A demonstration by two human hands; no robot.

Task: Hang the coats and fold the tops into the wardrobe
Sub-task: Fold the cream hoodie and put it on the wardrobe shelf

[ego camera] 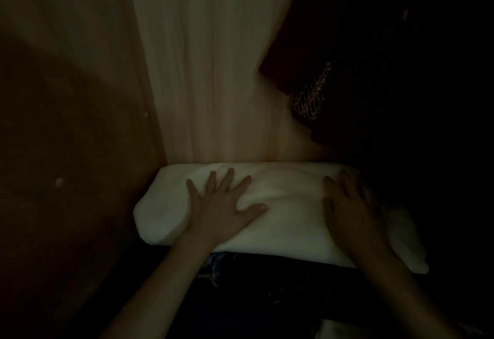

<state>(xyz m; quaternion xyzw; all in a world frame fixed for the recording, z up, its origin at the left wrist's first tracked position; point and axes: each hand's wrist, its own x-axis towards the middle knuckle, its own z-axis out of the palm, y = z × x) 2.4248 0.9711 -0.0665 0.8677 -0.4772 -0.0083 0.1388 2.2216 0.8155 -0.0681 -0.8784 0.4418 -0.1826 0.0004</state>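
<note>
A folded white top point(288, 221) lies inside the dim wardrobe, pushed against its wooden back panel point(213, 71). My left hand point(224, 202) presses flat on the left half of the top, fingers spread. Flat on the right half rests my right hand point(350, 205), its fingers straight. The top sits on a pile of dark folded clothes point(267, 285). At the upper right, dark garments point(374, 44) hang, one with a patterned knit part point(310, 100).
The wardrobe's left side wall point(66, 125) stands close to the top's left end. The hanging dark garments reach down almost to the top's right end. A pale cloth edge point(334, 328) shows at the bottom.
</note>
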